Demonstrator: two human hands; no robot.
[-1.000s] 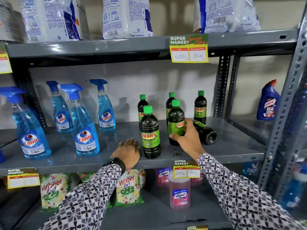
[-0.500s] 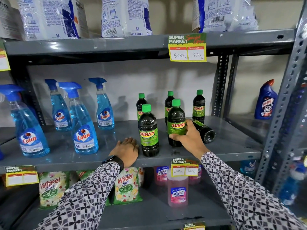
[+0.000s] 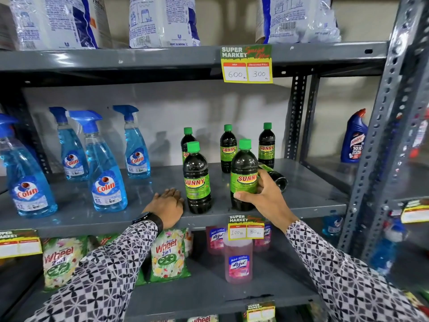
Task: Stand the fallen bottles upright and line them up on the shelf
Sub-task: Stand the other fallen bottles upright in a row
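Observation:
Dark Sunny bottles with green caps stand on the grey middle shelf [image 3: 308, 201]. My right hand [image 3: 263, 197] grips the lower body of the front right bottle [image 3: 243, 173], which is upright at the shelf's front. Another upright bottle [image 3: 196, 180] stands to its left. Three more stand in a back row [image 3: 228, 147]. One bottle [image 3: 275, 176] lies on its side behind my right hand, its base toward me, partly hidden. My left hand [image 3: 167, 204] rests flat, palm down, on the shelf left of the front bottles.
Several blue Colin spray bottles [image 3: 105, 182] stand at the left of the same shelf. A yellow price tag [image 3: 246, 227] hangs on the shelf's front edge. Pink Lizol bottles [image 3: 238, 261] and Wheel packets [image 3: 168, 254] fill the shelf below. A steel upright [image 3: 380, 135] stands at the right.
My right hand has slid the gripped bottle slightly right and toward the front edge, widening the gap to the left front bottle. My left hand stays flat on the shelf.

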